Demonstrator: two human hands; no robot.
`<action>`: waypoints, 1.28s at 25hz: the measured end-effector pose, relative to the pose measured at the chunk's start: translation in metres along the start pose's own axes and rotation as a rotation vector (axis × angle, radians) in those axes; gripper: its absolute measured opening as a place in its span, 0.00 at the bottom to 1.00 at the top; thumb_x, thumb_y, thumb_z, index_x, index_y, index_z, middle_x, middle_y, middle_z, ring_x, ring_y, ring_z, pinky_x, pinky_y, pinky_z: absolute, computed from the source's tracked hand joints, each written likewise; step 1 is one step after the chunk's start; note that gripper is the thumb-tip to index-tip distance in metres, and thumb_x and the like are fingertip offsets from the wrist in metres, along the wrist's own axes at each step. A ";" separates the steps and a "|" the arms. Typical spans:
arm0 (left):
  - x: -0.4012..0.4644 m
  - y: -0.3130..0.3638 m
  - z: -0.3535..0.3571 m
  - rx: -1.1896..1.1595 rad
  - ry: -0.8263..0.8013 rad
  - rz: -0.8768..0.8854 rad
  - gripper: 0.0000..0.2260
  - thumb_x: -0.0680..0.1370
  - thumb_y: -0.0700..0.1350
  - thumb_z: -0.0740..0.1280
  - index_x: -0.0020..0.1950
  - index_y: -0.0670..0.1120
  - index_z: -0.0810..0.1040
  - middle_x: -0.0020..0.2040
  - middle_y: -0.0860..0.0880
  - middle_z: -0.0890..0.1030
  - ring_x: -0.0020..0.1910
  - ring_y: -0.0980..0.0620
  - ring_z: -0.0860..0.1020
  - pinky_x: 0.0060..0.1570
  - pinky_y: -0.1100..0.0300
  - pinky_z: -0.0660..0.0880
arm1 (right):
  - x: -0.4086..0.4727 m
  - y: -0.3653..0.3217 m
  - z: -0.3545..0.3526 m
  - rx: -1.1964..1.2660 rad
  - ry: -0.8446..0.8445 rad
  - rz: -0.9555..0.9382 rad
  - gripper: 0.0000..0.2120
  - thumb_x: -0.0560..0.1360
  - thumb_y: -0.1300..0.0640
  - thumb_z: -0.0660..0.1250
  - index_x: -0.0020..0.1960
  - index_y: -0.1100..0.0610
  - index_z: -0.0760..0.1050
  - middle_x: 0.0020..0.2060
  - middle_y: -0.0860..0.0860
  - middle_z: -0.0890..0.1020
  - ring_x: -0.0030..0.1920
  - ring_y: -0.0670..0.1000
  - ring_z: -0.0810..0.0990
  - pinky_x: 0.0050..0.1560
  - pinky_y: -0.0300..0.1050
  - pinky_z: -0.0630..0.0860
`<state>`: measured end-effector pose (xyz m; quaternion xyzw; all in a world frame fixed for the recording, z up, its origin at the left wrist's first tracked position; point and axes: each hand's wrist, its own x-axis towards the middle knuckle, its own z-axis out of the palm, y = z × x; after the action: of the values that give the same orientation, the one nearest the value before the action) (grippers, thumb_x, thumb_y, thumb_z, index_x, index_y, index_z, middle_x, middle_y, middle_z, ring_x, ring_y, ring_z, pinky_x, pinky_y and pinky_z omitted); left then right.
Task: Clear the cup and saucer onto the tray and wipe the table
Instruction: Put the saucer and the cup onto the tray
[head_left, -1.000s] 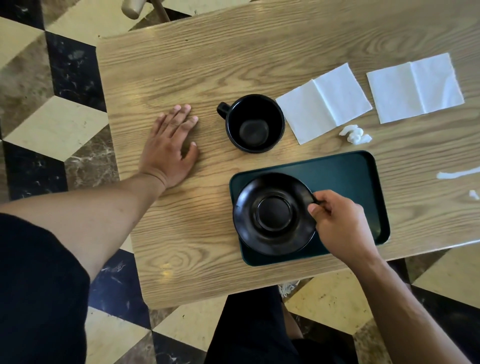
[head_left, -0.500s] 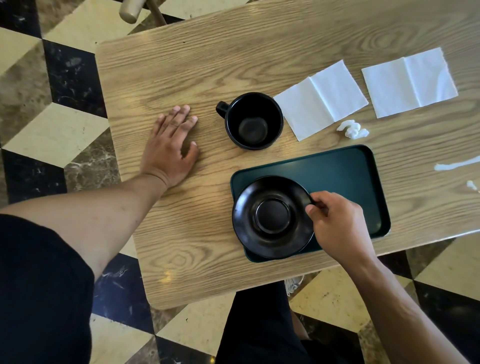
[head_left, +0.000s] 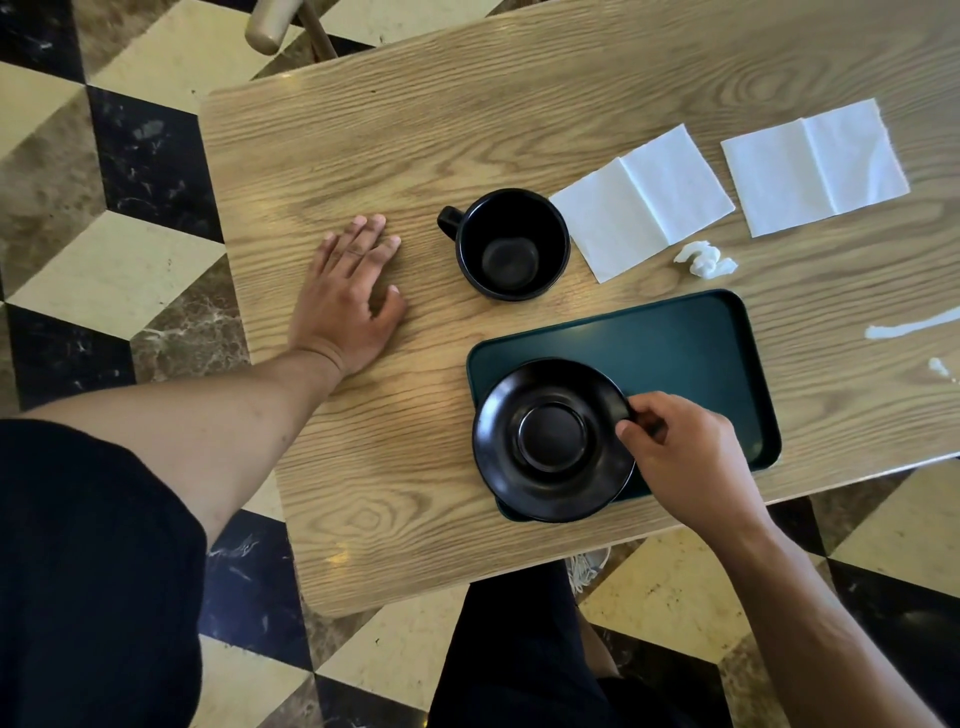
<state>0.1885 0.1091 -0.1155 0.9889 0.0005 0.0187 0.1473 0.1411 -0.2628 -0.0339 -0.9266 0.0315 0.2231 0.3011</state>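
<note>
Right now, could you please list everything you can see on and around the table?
cup: one, black, empty, on the table beyond the tray's left end
saucer: one, black, at the tray's left end, overhanging its near edge
tray: one, dark green, near edge of the table
napkins: two, white, unfolded flat, far right of the cup
crumpled paper scrap: one, white, between napkins and tray
white smears: two, right edge of the table
table: one, light wood
floor: black, cream and brown tiles
hands: left hand flat on the table; right hand pinching the saucer's rim
</note>
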 end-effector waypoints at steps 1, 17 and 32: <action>0.000 0.000 0.000 -0.001 0.003 0.002 0.26 0.81 0.51 0.57 0.78 0.43 0.69 0.82 0.44 0.64 0.83 0.47 0.58 0.82 0.46 0.51 | -0.002 0.000 -0.002 -0.006 -0.013 0.013 0.04 0.77 0.56 0.71 0.47 0.47 0.82 0.36 0.42 0.81 0.39 0.42 0.79 0.37 0.33 0.70; 0.000 -0.003 0.002 0.022 -0.012 0.017 0.26 0.82 0.52 0.56 0.79 0.44 0.68 0.82 0.45 0.63 0.83 0.47 0.57 0.82 0.44 0.52 | 0.021 -0.024 -0.010 0.048 0.122 0.117 0.16 0.77 0.41 0.67 0.60 0.48 0.80 0.46 0.39 0.79 0.46 0.41 0.79 0.46 0.38 0.72; 0.000 -0.003 0.002 0.008 0.012 0.037 0.26 0.82 0.50 0.57 0.78 0.42 0.69 0.82 0.44 0.64 0.82 0.45 0.59 0.81 0.42 0.56 | 0.121 -0.109 0.026 0.104 -0.069 -0.233 0.61 0.59 0.44 0.85 0.81 0.54 0.52 0.73 0.50 0.66 0.74 0.51 0.66 0.69 0.41 0.64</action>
<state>0.1889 0.1113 -0.1187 0.9892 -0.0169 0.0272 0.1429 0.2601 -0.1493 -0.0456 -0.8987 -0.0753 0.2166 0.3737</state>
